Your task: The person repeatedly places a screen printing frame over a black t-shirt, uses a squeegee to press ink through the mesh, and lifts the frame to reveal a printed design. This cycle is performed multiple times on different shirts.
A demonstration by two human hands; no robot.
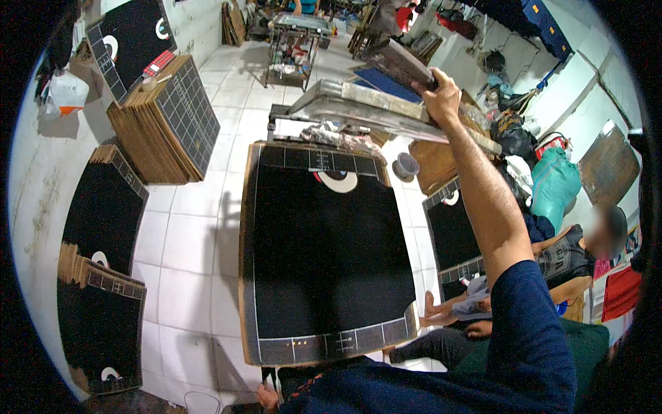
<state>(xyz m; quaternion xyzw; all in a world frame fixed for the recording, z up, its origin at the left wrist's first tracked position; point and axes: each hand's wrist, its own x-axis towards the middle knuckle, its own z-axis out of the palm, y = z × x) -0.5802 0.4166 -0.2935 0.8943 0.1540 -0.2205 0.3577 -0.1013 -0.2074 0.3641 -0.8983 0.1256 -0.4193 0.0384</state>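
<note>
My right arm reaches up and forward. Its hand (441, 98) is closed round the end of a wide, dark squeegee-like bar (396, 61), held above a tilted metal frame (386, 109) at the far side of the worktop. In front of me lies a large black printed sheet (327, 255) with a brown edge, white-lined border and a white-and-red eye shape near its far edge. My left hand (267, 398) hangs low by the sheet's near left corner, fingers curled beside thin dark strips. What it grips cannot be made out.
A tall stack of brown boards (155, 131) stands at left. More black printed boards (103, 214) lie along the left wall. A small grey tub (406, 165) is near the sheet's far right corner. To the right sits a person (565, 259), near teal bags (554, 186).
</note>
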